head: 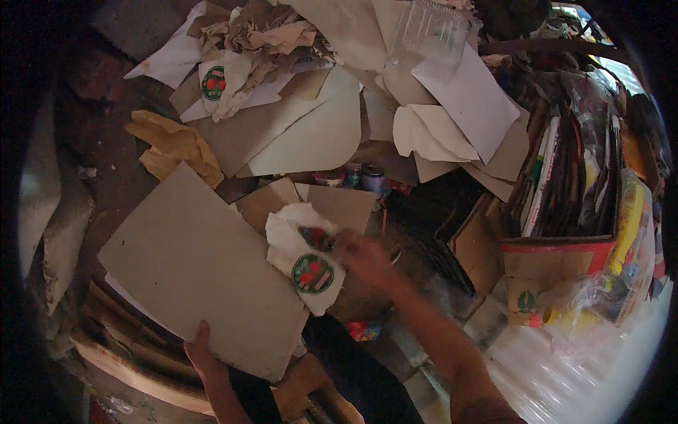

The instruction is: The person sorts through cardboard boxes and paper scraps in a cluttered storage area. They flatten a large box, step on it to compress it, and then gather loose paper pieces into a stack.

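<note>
My left hand (200, 347) grips the lower edge of a large sheet of grey-brown cardboard (196, 265), its thumb on top. My right hand (363, 259), blurred, is at the right side of a crumpled white paper wrapper (312, 254) with round green and red prints; the fingers seem to pinch it. The wrapper lies against the sheet's right edge. Behind it are more cardboard pieces (339, 204). Farther off, a pile holds crumpled brown paper (265, 37), another printed white wrapper (225, 85) and large pale sheets (312, 127). A piece of tan paper (177, 146) lies left of them.
At the right stands a cardboard box (556, 249) packed with flattened cardboard, with plastic bags (582, 318) beside it. A clear plastic container (431, 34) tops the pile. Cans (372, 177) show beneath the sheets. A curved wooden edge (137, 373) runs at lower left.
</note>
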A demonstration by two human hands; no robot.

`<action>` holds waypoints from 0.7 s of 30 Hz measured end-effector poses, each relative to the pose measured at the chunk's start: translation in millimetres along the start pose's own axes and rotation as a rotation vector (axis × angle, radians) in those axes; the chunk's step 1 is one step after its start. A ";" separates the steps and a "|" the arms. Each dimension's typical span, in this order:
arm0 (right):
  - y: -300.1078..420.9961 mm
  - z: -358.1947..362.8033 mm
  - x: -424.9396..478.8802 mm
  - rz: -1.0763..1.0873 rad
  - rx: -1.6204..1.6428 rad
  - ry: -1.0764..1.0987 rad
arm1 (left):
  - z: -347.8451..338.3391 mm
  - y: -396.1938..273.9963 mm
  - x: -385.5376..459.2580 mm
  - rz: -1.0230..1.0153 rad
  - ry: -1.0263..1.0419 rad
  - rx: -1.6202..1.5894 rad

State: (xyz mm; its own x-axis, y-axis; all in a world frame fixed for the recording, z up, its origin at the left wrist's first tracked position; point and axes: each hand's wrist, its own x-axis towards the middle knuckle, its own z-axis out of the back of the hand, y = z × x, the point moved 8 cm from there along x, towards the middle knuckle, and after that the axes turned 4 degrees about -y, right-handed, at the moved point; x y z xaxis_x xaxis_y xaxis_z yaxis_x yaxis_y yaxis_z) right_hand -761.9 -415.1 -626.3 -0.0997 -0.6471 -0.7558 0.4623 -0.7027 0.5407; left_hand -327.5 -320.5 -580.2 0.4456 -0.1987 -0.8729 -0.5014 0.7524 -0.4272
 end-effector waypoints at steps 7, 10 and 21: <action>136.9 197.5 46.7 0.588 -1.082 -1.087 | -8.2 -0.5 2.2 -0.031 0.086 -0.050; 122.8 229.3 96.3 0.371 -1.151 -0.829 | -12.6 -4.5 1.8 -0.030 0.035 0.032; 43.3 -119.2 58.6 0.275 -0.803 -0.336 | -7.5 -1.4 -2.6 -0.008 0.023 0.006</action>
State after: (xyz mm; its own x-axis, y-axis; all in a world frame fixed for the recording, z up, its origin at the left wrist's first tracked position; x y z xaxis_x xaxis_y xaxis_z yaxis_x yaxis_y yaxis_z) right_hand -642.7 -448.3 -691.2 -0.0882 -0.9019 -0.4228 0.9696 -0.1750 0.1712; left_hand -333.5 -325.8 -579.1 0.4325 -0.2194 -0.8745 -0.4929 0.7547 -0.4331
